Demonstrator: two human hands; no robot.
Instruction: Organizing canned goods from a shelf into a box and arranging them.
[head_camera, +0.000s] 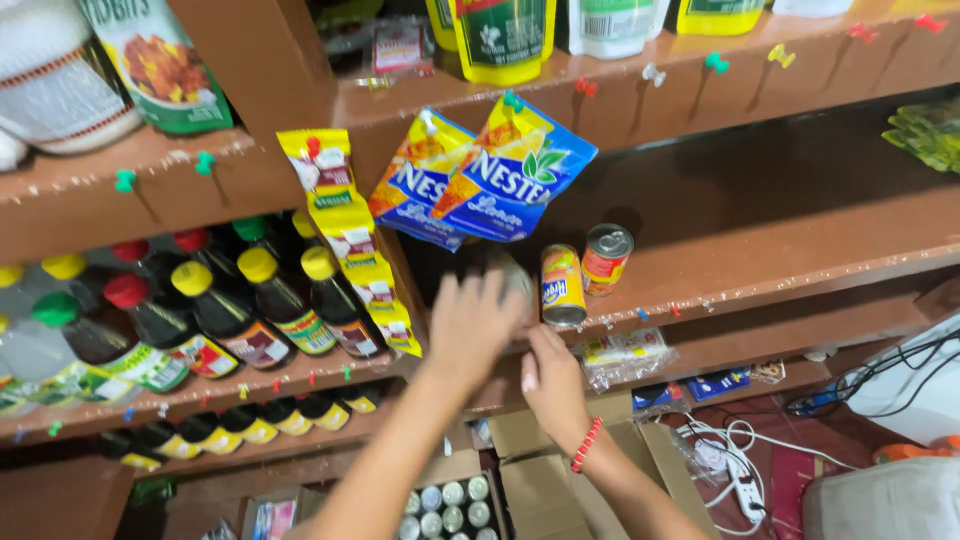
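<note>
My left hand (472, 322) reaches up to the brown wooden shelf (780, 270) and is closed around a blurred tin can (517, 280) at the shelf's front edge. Just right of it stands a yellow-labelled can (562, 285), and beside that a red-labelled can (605, 258). My right hand (550, 378), with a red bead bracelet on its wrist, is just below the shelf edge. Its fingertips point up toward the base of the yellow can, and motion blur hides its grip.
Blue and yellow drink sachets (490, 170) hang above the cans. A strip of yellow sachets (350, 240) hangs to the left. Dark sauce bottles (230, 310) with coloured caps fill the left shelves. An open carton of cans (445, 505) and a white power strip (740, 480) lie below.
</note>
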